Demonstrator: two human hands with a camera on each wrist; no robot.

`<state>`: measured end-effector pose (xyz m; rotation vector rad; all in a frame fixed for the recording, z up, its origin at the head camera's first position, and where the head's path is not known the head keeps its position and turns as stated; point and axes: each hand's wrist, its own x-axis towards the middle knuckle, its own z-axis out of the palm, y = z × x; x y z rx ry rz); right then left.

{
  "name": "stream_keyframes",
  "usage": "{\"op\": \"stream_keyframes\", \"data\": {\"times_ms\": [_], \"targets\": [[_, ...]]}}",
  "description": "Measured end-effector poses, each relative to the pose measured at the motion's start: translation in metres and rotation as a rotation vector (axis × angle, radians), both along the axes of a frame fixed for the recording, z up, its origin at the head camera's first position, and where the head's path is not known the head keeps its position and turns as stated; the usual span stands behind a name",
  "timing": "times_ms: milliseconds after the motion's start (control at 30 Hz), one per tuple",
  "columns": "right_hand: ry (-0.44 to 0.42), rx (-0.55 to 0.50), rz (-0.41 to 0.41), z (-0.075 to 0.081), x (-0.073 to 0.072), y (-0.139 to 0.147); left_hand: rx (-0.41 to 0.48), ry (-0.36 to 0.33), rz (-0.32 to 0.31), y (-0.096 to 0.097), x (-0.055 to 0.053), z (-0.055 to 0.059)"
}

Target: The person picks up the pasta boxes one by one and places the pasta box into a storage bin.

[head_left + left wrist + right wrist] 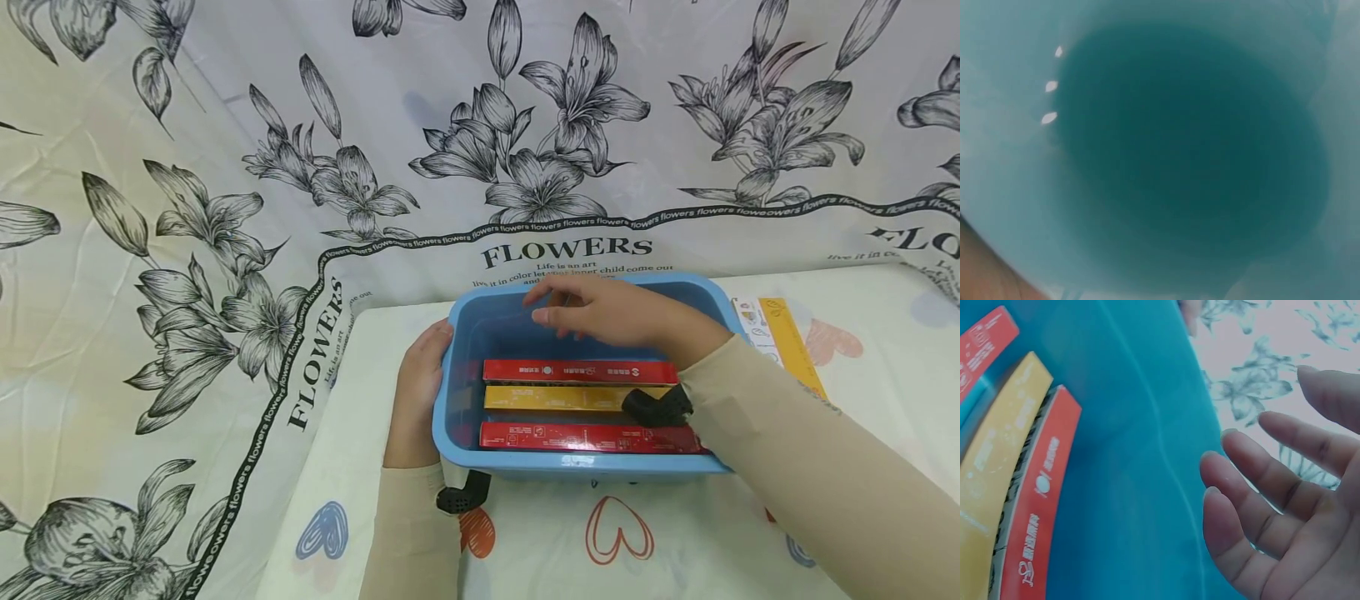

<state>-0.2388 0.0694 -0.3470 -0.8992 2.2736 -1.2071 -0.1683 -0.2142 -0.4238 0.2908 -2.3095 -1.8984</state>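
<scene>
A light blue plastic tub [577,461] holds narrow printed boxes: a red box [577,372] farthest back, a yellow box [555,397] in the middle, and another red box [585,437] by the near wall. My left hand [420,396] rests against the outside of the tub's left wall, fingers along it under the rim; that wall fills most of the left wrist view. Over the back part of the tub hovers my right hand [600,310], fingers loosely bent and holding nothing. In the right wrist view its fingers [1250,500] are spread apart, away from the boxes.
To the right of the tub lies a flat white-and-yellow printed item [787,337], partly hidden by the right forearm. The tub stands on a table with a heart-patterned cloth [555,533]. A flower-printed curtain [450,192] hangs behind and at the left.
</scene>
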Motion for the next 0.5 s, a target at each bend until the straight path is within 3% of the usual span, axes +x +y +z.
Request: {"op": "stream_keyframes", "data": {"times_ms": [500], "targets": [[0.002, -0.156, -0.038, 0.015, -0.001, 0.015, 0.008, -0.008, -0.007, 0.000, 0.000, 0.001]]}}
